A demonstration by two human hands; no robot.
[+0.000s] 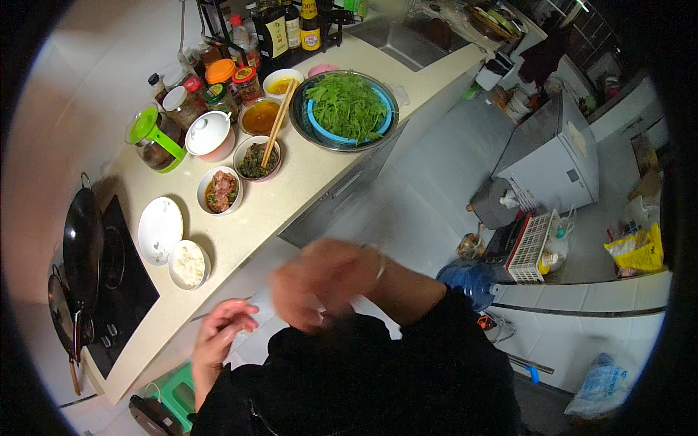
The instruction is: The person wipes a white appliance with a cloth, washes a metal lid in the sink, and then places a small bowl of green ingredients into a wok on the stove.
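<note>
My right hand is blurred and raised in front of my chest, a pale bracelet at its wrist. A small white bit shows at its fingers; whether the hand grips it is unclear. Lower and to the left is my left hand, fingers curled and apart, with nothing plainly held. Both hands are off the counter's front edge. Nearest them on the counter are a white bowl of a white food and an oval white plate. Further along stands a bowl of raw-looking meat.
Chopsticks rest on a bowl of dark greens. Beyond are a blue basket of leafy greens in a metal basin, seasoning jars and a sink. A wok stands by the black cooktop. A green stool is below.
</note>
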